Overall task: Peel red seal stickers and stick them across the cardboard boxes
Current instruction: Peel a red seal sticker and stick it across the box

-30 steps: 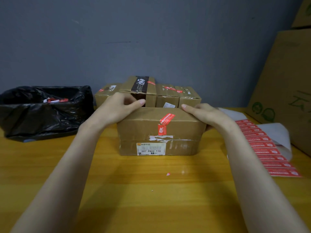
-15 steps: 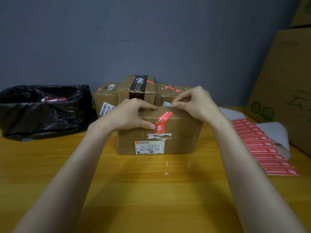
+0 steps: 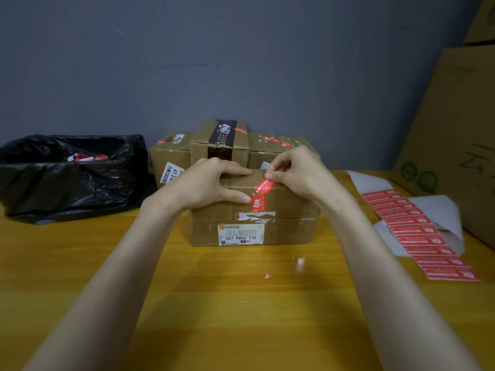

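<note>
While bracing the brown cardboard box [image 3: 289, 207] on the yellow wooden table [image 3: 214, 303] with the left hand [image 3: 206, 183], fingers laid straight, pinches the upper end of the red seal sticker [image 3: 263, 186] with the right hand [image 3: 297, 172], its lower end stuck on the box front.

Red sticker [image 3: 260, 194] on brown box [image 3: 289, 207], yellow table [image 3: 214, 303]

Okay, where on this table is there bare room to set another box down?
Bare wood on the table in front of the front box, between your forearms, bar tiny scraps. Crowded: small boxes behind, black bag left, sticker sheet and big carton right.
</note>
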Available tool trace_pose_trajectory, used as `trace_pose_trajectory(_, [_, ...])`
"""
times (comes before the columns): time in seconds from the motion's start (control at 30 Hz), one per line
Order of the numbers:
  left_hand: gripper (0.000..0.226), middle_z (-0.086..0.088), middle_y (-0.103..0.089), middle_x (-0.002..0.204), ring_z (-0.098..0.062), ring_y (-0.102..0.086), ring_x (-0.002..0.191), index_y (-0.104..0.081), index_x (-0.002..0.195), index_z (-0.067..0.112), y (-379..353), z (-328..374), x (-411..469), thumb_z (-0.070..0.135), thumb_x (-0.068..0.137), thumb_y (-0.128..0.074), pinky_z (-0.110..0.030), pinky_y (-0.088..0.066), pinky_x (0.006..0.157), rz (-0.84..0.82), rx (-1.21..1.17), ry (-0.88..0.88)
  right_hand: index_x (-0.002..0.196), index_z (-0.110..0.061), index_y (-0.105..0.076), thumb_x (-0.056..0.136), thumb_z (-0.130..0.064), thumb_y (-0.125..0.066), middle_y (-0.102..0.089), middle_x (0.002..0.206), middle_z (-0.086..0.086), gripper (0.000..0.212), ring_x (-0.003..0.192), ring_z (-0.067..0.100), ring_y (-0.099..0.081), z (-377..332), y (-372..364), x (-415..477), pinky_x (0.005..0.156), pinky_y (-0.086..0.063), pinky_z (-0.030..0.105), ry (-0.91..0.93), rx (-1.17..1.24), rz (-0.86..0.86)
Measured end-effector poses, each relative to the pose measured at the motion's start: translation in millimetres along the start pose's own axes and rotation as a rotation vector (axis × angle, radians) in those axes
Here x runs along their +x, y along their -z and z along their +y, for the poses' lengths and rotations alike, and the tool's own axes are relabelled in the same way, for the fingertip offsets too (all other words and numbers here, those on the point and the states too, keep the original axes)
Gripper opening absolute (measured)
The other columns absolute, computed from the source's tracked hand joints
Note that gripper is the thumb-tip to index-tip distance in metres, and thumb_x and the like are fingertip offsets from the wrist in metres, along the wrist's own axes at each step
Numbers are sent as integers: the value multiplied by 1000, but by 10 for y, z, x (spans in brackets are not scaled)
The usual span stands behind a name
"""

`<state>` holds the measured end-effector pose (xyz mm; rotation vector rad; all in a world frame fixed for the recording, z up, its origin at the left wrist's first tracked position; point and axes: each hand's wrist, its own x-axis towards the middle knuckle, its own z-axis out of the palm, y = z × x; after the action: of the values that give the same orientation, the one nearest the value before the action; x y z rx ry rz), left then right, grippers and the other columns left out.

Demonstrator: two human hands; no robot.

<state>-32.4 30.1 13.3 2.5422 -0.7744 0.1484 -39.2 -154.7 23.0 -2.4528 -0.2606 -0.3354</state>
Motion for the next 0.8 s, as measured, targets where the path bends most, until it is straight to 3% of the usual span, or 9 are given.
trace_pose_trajectory(0.2, [63, 16, -52, 129, -3, -47, 111, -49, 132, 35, -12, 1, 3, 46, 73, -69, -21, -39, 88, 3, -20, -2, 70, -22, -66, 85, -18, -67, -58, 73, -5, 15, 78, 9, -52, 12, -50, 6, 68, -35, 21, 4, -6, 37])
trace_pose_trajectory(0.3, [64, 15, -52, 130, -7, -48, 115, -49, 132, 34, -10, -4, 2, 47, 73, -69, -26, -43, 93, -2, -23, 9, 73, -20, -68, 85, -19, -67, -59, 75, -6, 13, 76, 7, -51, 13, -46, -4, 67, -35, 21, 8, -7, 41])
trace_pose_trajectory(0.47, [65, 15, -54, 127, -7, -50, 112, -49, 133, 33, -10, 0, -5, 47, 72, -68, -28, -45, 92, -6, -39, 5, 70, -24, -65, 83, -20, -70, -57, 71, -10, 14, 65, 0, -47, 16, -40, -20, 55, -33, 15, 14, 29, 59])
trace_pose_trajectory(0.63, [63, 16, -51, 128, -4, -46, 109, -50, 132, 34, -8, 2, -8, 45, 73, -69, -23, -42, 89, -1, -48, 12, 78, -19, -73, 82, -20, -71, -61, 74, -7, 4, 68, 1, -49, 22, -33, -30, 56, -32, 9, 18, 25, 86])
trace_pose_trajectory(0.8, [64, 14, -53, 128, -7, -48, 113, -52, 130, 35, -11, -7, -4, 46, 70, -70, -24, -42, 91, 1, -61, 18, 84, -16, -75, 82, -21, -71, -60, 76, -8, 7, 66, -5, -44, 23, -30, -29, 52, -28, 1, 31, -7, 92])
